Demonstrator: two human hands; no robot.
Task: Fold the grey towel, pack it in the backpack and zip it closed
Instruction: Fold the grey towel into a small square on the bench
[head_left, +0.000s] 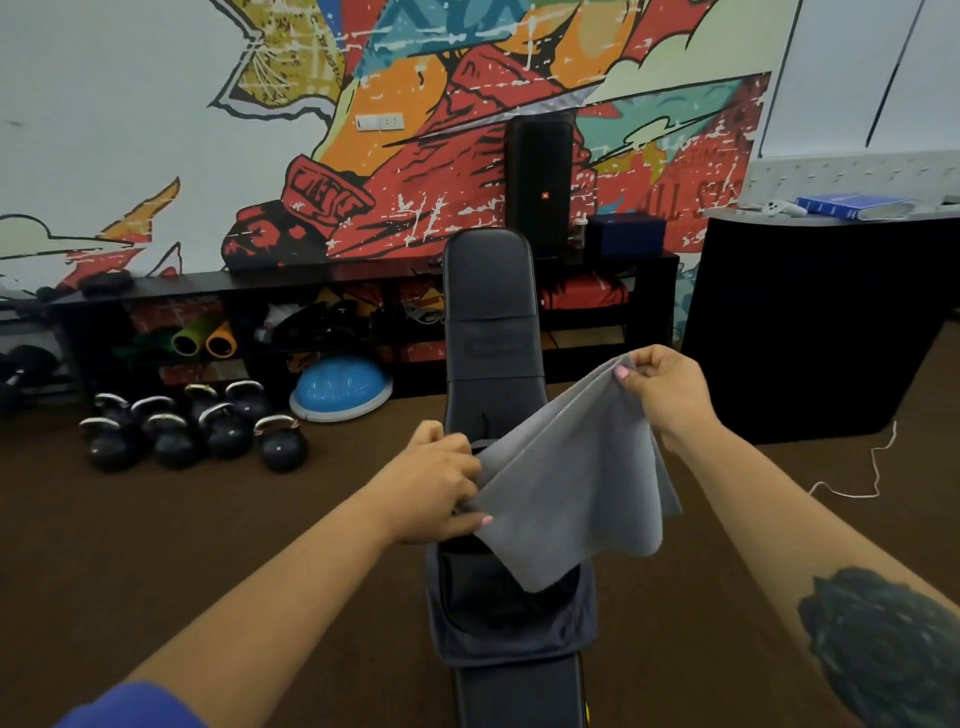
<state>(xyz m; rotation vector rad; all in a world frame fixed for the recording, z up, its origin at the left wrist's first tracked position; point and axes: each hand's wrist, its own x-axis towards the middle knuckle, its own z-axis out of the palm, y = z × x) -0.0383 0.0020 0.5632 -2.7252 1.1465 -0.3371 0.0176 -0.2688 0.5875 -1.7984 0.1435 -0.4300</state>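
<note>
With the soft grey towel (571, 483) suspended above the open dark fabric backpack (511, 618), pinched by the left hand (436, 483) and right hand (670, 389), uneven tension could misalign the 2 layers and loosen the fold.

Soft, even indoor light, faint shadows, mild blur, wide-angle bending at edges.

small orange JBL logo on the tall black speaker (540, 187), partly legible white lettering "ALL S" on the red wall mural (691, 195)
</note>
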